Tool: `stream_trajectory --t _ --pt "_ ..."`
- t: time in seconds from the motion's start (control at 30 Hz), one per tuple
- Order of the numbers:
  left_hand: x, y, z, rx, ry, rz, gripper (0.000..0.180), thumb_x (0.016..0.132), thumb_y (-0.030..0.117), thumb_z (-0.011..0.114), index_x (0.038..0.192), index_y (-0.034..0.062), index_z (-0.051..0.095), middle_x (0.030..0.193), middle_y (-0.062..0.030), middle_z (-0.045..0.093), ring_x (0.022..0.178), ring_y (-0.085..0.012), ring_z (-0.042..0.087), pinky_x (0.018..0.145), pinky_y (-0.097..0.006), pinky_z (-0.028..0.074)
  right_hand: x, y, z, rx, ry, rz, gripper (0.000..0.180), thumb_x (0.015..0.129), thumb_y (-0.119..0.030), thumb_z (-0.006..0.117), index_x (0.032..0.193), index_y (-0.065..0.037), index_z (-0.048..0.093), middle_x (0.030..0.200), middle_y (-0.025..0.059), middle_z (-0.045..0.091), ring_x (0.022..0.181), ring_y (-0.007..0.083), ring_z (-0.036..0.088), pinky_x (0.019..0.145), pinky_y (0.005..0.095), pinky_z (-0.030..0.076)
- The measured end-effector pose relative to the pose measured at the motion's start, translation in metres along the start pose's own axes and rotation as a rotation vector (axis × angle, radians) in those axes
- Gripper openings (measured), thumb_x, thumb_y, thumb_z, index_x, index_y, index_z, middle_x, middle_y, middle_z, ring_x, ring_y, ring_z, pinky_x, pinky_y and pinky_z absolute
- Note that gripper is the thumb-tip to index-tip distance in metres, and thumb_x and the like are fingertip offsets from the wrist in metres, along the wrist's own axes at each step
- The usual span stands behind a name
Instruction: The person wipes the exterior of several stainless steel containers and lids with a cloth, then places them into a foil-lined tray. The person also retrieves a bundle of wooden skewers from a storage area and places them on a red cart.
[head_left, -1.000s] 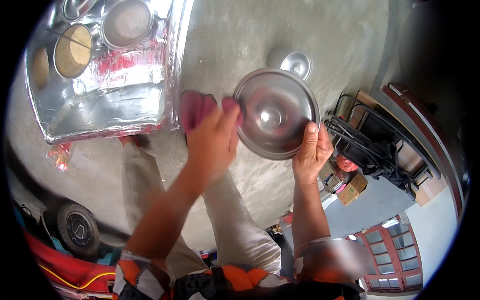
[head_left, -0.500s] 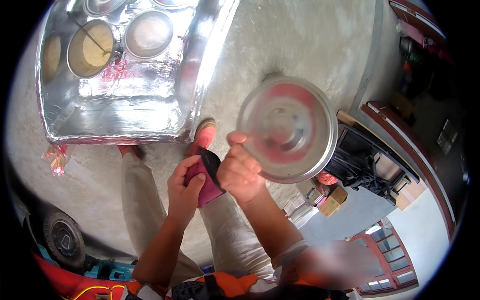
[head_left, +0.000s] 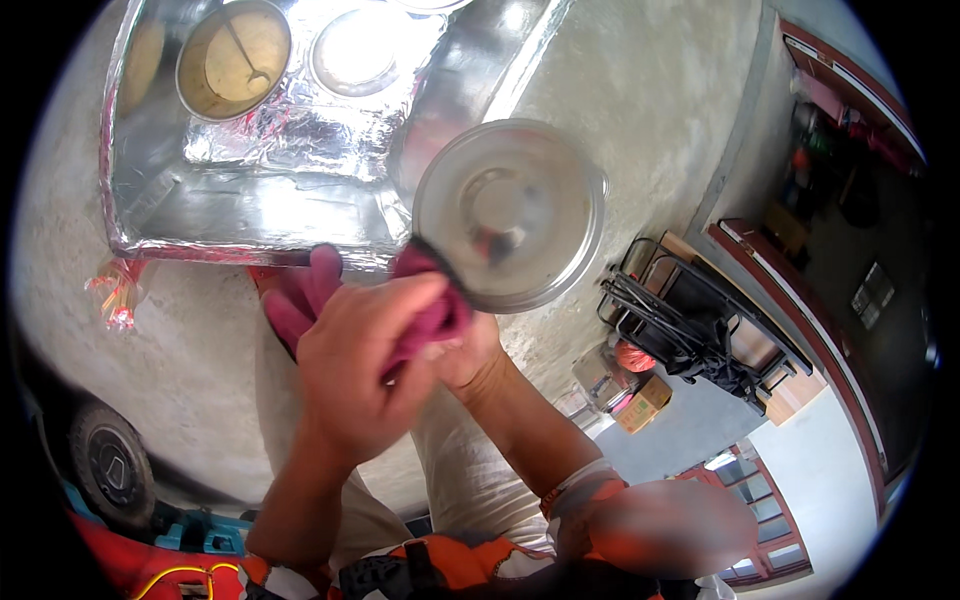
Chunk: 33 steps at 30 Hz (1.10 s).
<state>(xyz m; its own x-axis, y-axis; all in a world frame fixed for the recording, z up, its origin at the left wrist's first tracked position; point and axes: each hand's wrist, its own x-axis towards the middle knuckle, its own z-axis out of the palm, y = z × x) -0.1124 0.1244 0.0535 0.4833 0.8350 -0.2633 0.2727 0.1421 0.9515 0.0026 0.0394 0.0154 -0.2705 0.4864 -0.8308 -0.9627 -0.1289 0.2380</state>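
My left hand [head_left: 365, 365], blurred by motion, is closed on a purple glove [head_left: 435, 320] with a dark edge; its rounded finger ends stick out to the left. Just beyond and to the right, my right hand [head_left: 470, 355] lies against the glove, its fingers mostly hidden. A round, shiny pot lid [head_left: 545, 215] with a raised centre is held up from that hand by its near rim. The lid overlaps the right side of a foil-lined box [head_left: 290, 250]. Inside the box, a metal pot [head_left: 187, 85] contains yellowish stuff and a ladle [head_left: 240, 50].
Beside the pot in the box sits a second round, pale vessel [head_left: 316, 55]. A bundle of sticks [head_left: 120, 300] hangs off the box's left corner. To the right are a folded black chair [head_left: 690, 330] and a cardboard carton [head_left: 642, 403]; at lower left, a wheel [head_left: 115, 465].
The lid has moved left and nearer the box. My left hand has swung the glove over in front of my right hand, and the glove's finger ends now show. The whole view has shifted.
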Motion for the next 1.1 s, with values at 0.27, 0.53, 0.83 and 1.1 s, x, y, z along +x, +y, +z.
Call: stream_trajectory --t 0.27,0.53,0.83,1.1 --pt "0.020 0.005 0.012 0.004 -0.341 0.077 0.030 0.064 -0.001 0.057 0.093 0.0059 0.060 0.076 -0.0094 0.055 0.069 -0.0248 0.055 0.059 -0.032 0.044 0.009 0.012 -0.023 -0.172 -0.018 0.164 0.021 0.093 -0.029 0.033 0.082 -0.013 0.042 0.047 -0.0044 0.037 0.040 0.0090 0.034 0.044 0.0226 0.032" --pt "-0.030 -0.008 0.000 -0.200 -0.754 -0.117 0.020 0.064 0.003 0.059 0.083 0.0094 0.062 0.069 -0.0051 0.056 0.064 -0.0261 0.056 0.056 -0.031 0.045 0.000 -0.003 -0.028 -0.031 -0.124 0.230 0.023 0.093 -0.031 0.032 0.076 -0.015 0.038 0.044 -0.0070 0.034 0.038 0.0080 0.033 0.043 0.0217 0.030" --pt "-0.039 -0.020 -0.011 -0.396 -0.224 -0.347 0.033 0.067 -0.005 0.054 0.098 0.0019 0.058 0.082 -0.0092 0.061 0.070 -0.0142 0.059 0.062 -0.024 0.045 -0.001 0.004 -0.023 0.081 0.195 0.172 0.027 0.092 -0.035 0.035 0.077 -0.014 0.043 0.044 -0.0018 0.035 0.039 0.0095 0.037 0.042 0.0200 0.034" --pt "0.004 -0.014 -0.017 -0.310 0.025 -0.215 0.028 0.074 -0.007 0.052 0.102 -0.0020 0.055 0.100 -0.0104 0.059 0.087 -0.0132 0.057 0.079 -0.023 0.044 0.002 0.019 -0.029 -0.272 0.116 0.293 0.031 0.085 -0.040 0.050 0.098 -0.012 0.051 0.074 0.0000 0.054 0.051 0.0064 0.051 0.041 0.0208 0.044"
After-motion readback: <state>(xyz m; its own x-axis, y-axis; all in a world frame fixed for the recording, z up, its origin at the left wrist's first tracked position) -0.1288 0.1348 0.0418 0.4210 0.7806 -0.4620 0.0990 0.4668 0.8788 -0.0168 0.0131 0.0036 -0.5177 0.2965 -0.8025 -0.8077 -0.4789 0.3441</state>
